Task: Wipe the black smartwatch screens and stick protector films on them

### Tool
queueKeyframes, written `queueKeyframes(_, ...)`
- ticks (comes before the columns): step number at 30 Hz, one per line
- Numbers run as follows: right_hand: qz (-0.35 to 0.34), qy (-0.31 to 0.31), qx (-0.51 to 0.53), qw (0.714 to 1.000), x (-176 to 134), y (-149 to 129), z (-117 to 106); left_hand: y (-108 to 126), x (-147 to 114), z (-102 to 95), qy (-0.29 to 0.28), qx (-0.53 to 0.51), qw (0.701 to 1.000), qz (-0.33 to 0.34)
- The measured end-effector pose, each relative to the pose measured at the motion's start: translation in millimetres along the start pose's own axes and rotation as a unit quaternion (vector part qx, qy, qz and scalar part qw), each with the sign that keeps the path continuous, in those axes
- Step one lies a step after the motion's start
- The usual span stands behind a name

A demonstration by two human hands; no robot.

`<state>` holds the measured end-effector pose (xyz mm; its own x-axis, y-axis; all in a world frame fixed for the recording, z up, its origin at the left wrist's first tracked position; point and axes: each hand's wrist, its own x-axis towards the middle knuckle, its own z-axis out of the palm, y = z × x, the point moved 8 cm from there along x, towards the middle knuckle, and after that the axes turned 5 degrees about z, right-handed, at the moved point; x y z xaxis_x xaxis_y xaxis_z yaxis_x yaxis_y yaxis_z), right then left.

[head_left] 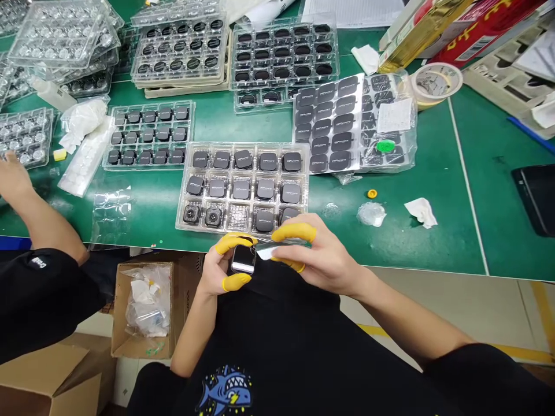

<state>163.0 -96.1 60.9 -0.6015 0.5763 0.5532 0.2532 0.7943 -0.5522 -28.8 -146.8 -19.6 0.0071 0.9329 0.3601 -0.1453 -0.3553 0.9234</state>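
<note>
My left hand [213, 267], with yellow finger cots, is closed around a strapless smartwatch body [243, 258]; its dark screen faces up with a bright reflection. Beside the watch, my right hand [323, 254], also wearing yellow finger cots, pinches a small white piece [266, 252], perhaps paper or film. Just beyond my hands lies a clear plastic tray [178, 216]. Most of its cells hold watches covered by dark square labels [240, 188]. Two front-row watches [213, 216] show bare sensor backs, and the cell beside them has nothing in it.
Sheets of dark labels [340, 121] lie behind the tray's right side. Another filled tray [148, 136] is behind left, with stacked trays [177, 55] farther back. Tape rolls [436, 84] and a phone [537, 199] sit right. A co-worker's arm [47, 216] reaches in from the left.
</note>
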Motion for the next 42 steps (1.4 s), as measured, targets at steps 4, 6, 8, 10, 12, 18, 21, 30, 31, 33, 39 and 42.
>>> queueKeyframes(4, -0.041, -0.011, 0.071, 0.997, -4.9, -11.9, -9.9, -10.4, -3.4, -10.8, 0.031, -0.043, 0.999, -0.009)
queueKeyframes(6, 0.006, -0.014, 0.122, 0.992, -4.2, -12.3, -18.7, -15.1, -4.0, -15.5, 0.047, -0.043, 0.998, -0.005)
queueKeyframes(8, 0.088, 0.004, 0.154, 0.984, -0.6, -9.2, -30.9, -18.6, -2.9, -17.4, 0.055, -0.028, 0.998, 0.005)
queueKeyframes(10, 0.167, 0.036, 0.158, 0.973, 5.5, -6.8, -44.6, -21.5, -0.5, -15.7, 0.055, -0.017, 0.998, 0.014)
queueKeyframes(12, 0.216, 0.053, 0.152, 0.963, 15.3, -7.8, -54.4, -24.2, 2.6, -11.7, 0.05, -0.018, 0.998, 0.017)
queueKeyframes(18, 0.237, -0.069, 0.202, 0.948, 51.8, -9.5, -34.7, -20.1, 12.0, -0.1, 0.035, -0.014, 0.998, 0.049)
queueKeyframes(21, 0.24, -0.123, 0.226, 0.936, 60.1, -2.7, -17.6, -16.1, 13.9, 0.9, 0.027, -0.005, 0.998, 0.061)
queueKeyframes(30, 0.288, -0.195, 0.24, 0.906, 62.9, 9.8, 12.0, -17.9, 9.0, -9.0, 0.047, 0.051, 0.994, 0.081)
queueKeyframes(31, 0.29, -0.196, 0.243, 0.905, 62.7, 10.0, 13.4, -18.1, 8.9, -8.8, 0.047, 0.053, 0.994, 0.082)
queueKeyframes(33, 0.294, -0.2, 0.245, 0.902, 61.9, 10.4, 15.8, -18.1, 9.4, -8.2, 0.048, 0.049, 0.994, 0.084)
queueKeyframes(39, 0.289, -0.197, 0.241, 0.906, 60.2, 11.2, 18.2, -16.0, 11.1, -7.1, 0.05, 0.033, 0.994, 0.09)
queueKeyframes(42, 0.291, -0.186, 0.246, 0.906, 58.6, 12.8, 20.3, -17.0, 9.8, -6.7, 0.049, 0.031, 0.995, 0.085)
